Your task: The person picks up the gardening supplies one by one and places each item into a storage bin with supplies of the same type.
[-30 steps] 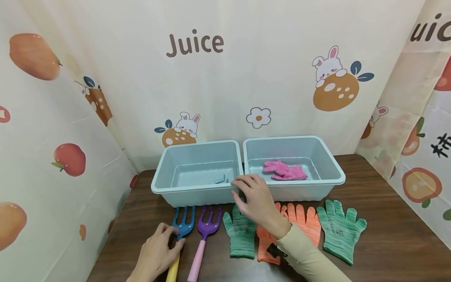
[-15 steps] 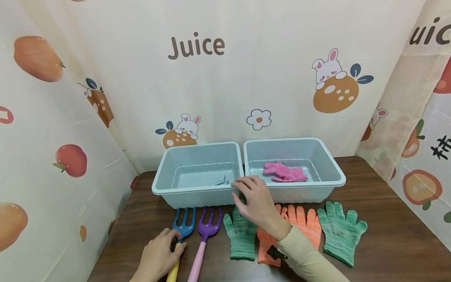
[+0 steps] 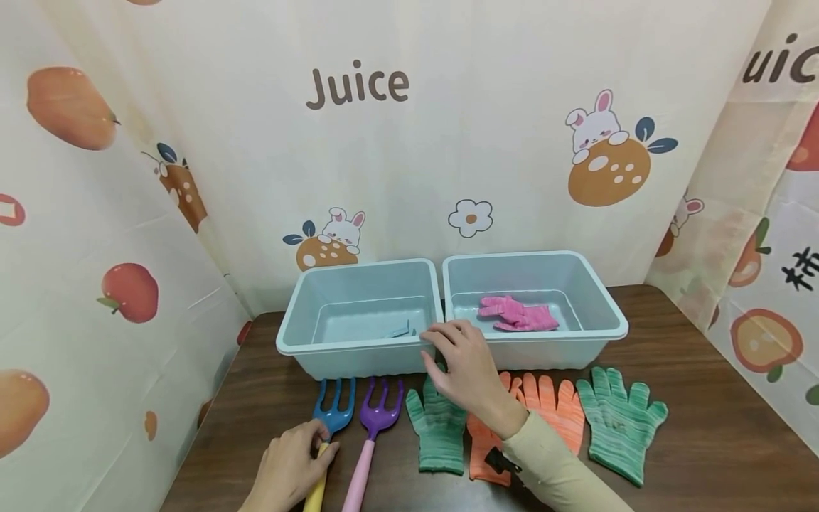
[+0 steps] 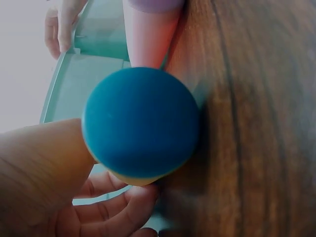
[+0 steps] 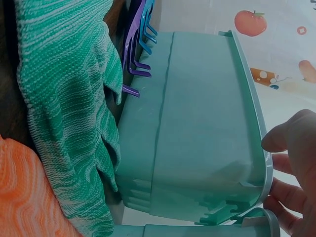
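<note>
My left hand (image 3: pixel 289 462) pinches a garden hand fork (image 3: pixel 334 418) with blue tines and a yellow handle, near where handle meets head. In the left wrist view the handle's round blue end (image 4: pixel 140 121) hides part of the fingers. A second hand fork (image 3: pixel 379 418), purple with a pink handle, lies just right of it. My right hand (image 3: pixel 463 363) rests at the near right corner of the left light-blue bin (image 3: pixel 358 348), thumb and fingers loosely bent about the rim. A green striped glove (image 3: pixel 441 441) lies below that hand, and an orange glove (image 3: pixel 489 462) lies under its wrist.
The right light-blue bin (image 3: pixel 531 348) holds a pink glove (image 3: pixel 521 315). A small light-blue piece (image 3: pixel 399 329) lies inside the left bin. Another orange glove (image 3: pixel 550 405) and another green glove (image 3: pixel 619 423) lie to the right. A printed curtain (image 3: pixel 397 156) stands behind the wooden table (image 3: pixel 704 427).
My left fingers have drawn in around the fork's neck, and the hand has shifted slightly. My right hand stays at the bin rim. The whole head view has dipped a little.
</note>
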Demonstrator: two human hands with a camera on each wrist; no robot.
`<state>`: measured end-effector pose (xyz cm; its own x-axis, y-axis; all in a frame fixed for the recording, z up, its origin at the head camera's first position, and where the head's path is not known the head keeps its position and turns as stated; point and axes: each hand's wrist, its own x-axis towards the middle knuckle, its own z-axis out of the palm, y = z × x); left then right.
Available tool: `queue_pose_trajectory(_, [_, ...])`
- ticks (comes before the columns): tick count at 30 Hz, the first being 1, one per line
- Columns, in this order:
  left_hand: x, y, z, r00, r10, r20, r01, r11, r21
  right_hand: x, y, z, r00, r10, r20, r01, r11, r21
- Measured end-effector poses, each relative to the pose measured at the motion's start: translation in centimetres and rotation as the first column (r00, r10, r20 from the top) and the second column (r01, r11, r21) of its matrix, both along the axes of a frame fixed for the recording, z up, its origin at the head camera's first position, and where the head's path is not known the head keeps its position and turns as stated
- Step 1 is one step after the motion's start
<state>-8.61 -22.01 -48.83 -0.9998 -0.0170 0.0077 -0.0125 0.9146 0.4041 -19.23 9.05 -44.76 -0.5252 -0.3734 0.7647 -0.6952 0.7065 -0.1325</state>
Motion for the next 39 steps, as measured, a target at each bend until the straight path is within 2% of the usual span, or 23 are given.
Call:
queue_pose_trajectory(15, [0.24, 0.04, 0.03, 1.0, 0.007, 0.009, -0.007, 0.999, 0.045, -0.14, -0.04, -0.1, 1.0, 0.011, 0.001, -0.011, 1.0, -0.007])
queue_pose_trajectory(28, [0.23, 0.3, 0.18, 0.998, 0.056, -0.022, -0.055, 0.996, 0.068, -0.16, 0.03, -0.21, 1.0, 0.005, 0.009, -0.005, 1.0, -0.001])
queue_pose_trajectory(39, [0.17, 0.42, 0.4, 0.995, 0.07, -0.075, -0.064, 0.994, 0.087, -0.21, 0.02, -0.12, 1.0, 0.012, 0.0, -0.012, 1.0, -0.017])
